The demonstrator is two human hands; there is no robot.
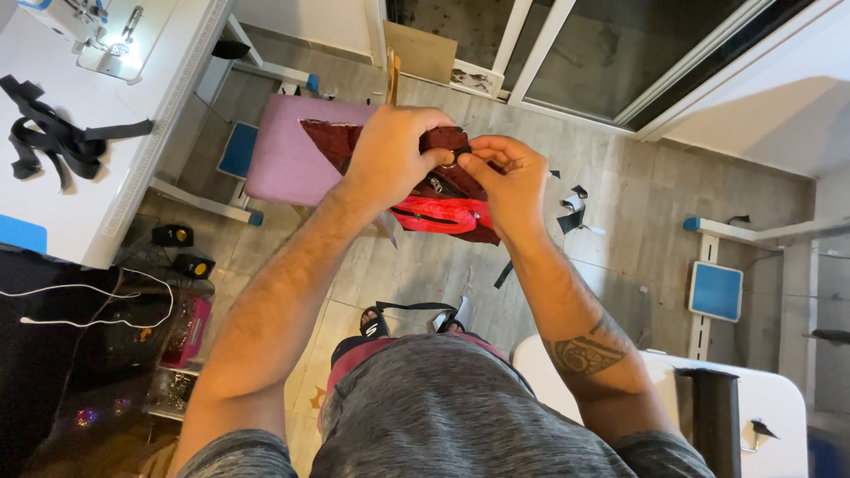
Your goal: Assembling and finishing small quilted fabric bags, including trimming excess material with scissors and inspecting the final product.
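Both my hands are raised in front of me, holding a dark red and bright red fabric piece (pixel 441 215) with a black zipper line. My left hand (pixel 390 152) grips its upper edge from above. My right hand (pixel 503 177) pinches the same edge, fingertips meeting the left thumb around a small metal ring or zipper part (pixel 452 162). The fabric hangs down between the hands over a pink padded stool (pixel 288 159). More dark red cloth (pixel 323 137) lies on that stool.
A white sewing table (pixel 106 115) with a sewing machine (pixel 97 26) and black straps (pixel 53 137) stands at left. Fabric scraps (pixel 571 208) litter the tiled floor. A second white table (pixel 770 398) with a black roll (pixel 713 416) is at lower right. Glass doors are behind.
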